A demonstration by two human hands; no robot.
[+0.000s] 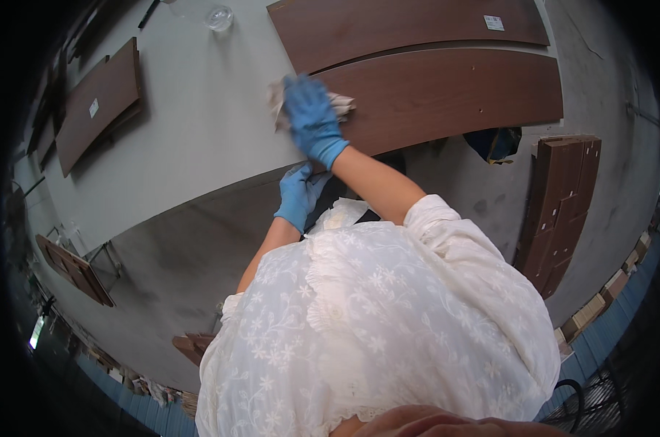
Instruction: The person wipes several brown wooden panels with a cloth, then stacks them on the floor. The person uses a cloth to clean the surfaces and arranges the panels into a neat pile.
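Note:
My right hand [313, 120], in a blue glove, presses a crumpled beige cloth [342, 104] down at the left end of a long brown wooden board [439, 95]. The hand is slightly blurred, and the cloth bunches out on both sides of it. Close to my body, my left hand [297, 197], also gloved in blue, is at the table's near edge with its fingers curled. What those fingers hold, if anything, is hidden. Beyond the first board lies a second brown board [410, 33] bearing a white label.
The pale table [199, 138] also carries stacked brown panels [100, 109] at left and a clear plastic cup [218, 18]. Brown panels stand in a stack [559, 211] on the floor at right. A dark blue bag [492, 144] sits below the board's near edge. More panels [75, 269] lean at lower left.

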